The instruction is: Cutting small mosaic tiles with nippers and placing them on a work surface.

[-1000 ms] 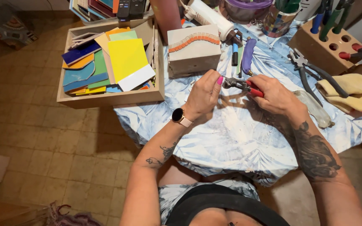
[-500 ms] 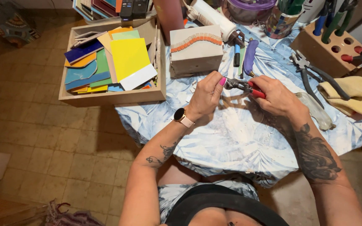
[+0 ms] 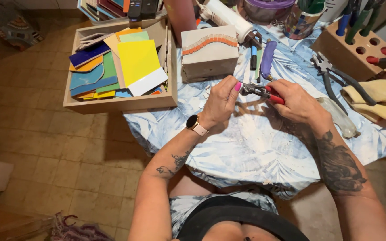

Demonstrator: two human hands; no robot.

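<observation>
Right hand (image 3: 298, 101) clasps red-handled nippers (image 3: 261, 91); left hand (image 3: 220, 101) pinches at their tip.

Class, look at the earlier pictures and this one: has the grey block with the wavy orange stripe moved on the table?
No. The grey block sits in the same spot beside the wooden tray of coloured tiles; only the camera view shifts slightly.

Both forearms, tattooed, reach forward over the worktop (image 3: 246, 147), the left wrist wearing a watch. The left hand (image 3: 220, 101) pinches with fingertips; just right of it, the right hand (image 3: 296, 101) is curled closed.
</observation>
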